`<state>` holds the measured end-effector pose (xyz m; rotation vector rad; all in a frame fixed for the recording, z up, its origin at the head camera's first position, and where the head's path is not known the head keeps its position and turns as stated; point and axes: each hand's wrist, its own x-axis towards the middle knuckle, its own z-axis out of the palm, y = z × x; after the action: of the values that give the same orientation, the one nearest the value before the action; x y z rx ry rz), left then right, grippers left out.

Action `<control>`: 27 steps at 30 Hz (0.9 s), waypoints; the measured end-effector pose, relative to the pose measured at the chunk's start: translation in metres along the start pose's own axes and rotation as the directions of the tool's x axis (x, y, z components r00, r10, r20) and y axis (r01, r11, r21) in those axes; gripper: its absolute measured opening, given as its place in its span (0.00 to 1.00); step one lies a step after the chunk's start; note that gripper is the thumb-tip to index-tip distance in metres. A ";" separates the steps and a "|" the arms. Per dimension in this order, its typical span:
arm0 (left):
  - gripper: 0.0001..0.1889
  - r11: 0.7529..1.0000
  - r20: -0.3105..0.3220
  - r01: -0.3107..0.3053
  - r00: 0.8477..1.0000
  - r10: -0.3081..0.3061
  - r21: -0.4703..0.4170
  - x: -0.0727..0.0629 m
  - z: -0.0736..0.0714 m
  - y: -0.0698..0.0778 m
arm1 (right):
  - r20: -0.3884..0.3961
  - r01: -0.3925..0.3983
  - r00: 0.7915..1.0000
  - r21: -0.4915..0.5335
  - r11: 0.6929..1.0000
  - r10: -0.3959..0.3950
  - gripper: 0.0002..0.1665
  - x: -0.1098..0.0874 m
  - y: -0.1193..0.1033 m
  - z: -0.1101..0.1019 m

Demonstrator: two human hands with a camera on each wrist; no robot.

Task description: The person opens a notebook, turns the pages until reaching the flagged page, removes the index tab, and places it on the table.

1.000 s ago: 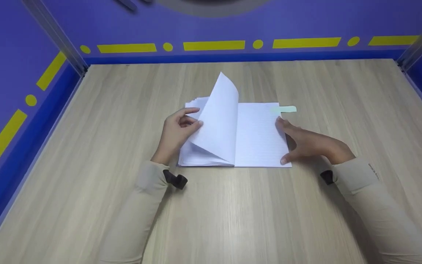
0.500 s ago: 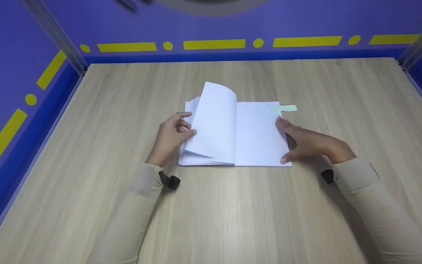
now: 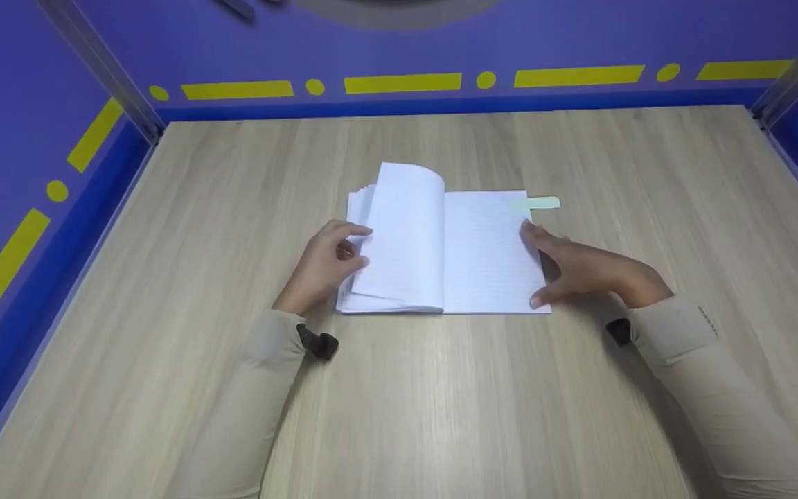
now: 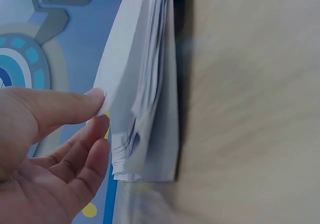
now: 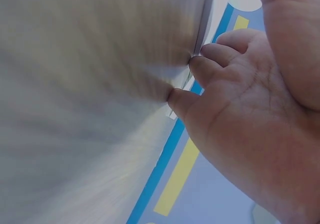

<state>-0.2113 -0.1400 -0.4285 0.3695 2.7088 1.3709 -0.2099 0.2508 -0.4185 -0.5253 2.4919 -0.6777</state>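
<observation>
An open notebook with lined white pages lies on the table. At its left side my left hand pinches the outer edge of one raised page between thumb and fingers. That page bows over the stack of leaves, its far corner lifted; in the left wrist view, the thumb sits on the paper's edge. My right hand rests along the notebook's right edge, thumb and forefinger spread over the margin. Its other fingertips touch down beside the edge in the right wrist view. A pale green tab sticks out at the upper right.
The wooden tabletop surrounds the notebook. Blue walls with yellow marks border it at the back and sides. Black wrist straps sit on both beige sleeves.
My left hand has moved left and toward me, bringing the page down from a steep stand to a low curve over the left leaves. The right hand has stayed in place.
</observation>
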 end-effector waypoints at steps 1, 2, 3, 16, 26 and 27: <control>0.21 1.000 0.009 -0.009 1.000 0.009 0.002 0.000 0.000 0.000 | 0.001 0.004 1.000 0.001 1.000 -0.004 0.76 0.000 0.000 0.000; 0.21 1.000 0.016 -0.013 1.000 0.013 0.002 0.001 0.001 0.000 | 0.002 0.009 1.000 -0.001 1.000 -0.009 0.76 0.000 0.000 -0.001; 0.20 1.000 0.024 -0.016 1.000 0.015 0.003 0.001 0.001 0.001 | 0.004 0.016 1.000 -0.001 1.000 -0.016 0.75 -0.001 0.000 -0.001; 0.29 0.990 0.309 -0.136 0.944 0.115 0.047 -0.003 0.001 -0.001 | -0.001 0.021 1.000 -0.005 1.000 -0.021 0.75 0.000 0.001 -0.001; 0.35 0.968 0.494 -0.195 0.864 0.094 0.158 -0.004 0.001 -0.003 | 0.038 0.036 0.999 -0.026 0.999 -0.035 0.65 -0.002 0.000 -0.002; 0.35 0.964 0.504 -0.199 0.860 0.084 0.179 -0.004 0.001 -0.003 | 0.041 0.033 0.999 -0.027 0.999 -0.032 0.64 -0.002 0.000 -0.002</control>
<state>-0.2080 -0.1423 -0.4316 0.8292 2.4319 0.8344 -0.2092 0.2520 -0.4162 -0.5854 2.4631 -0.6396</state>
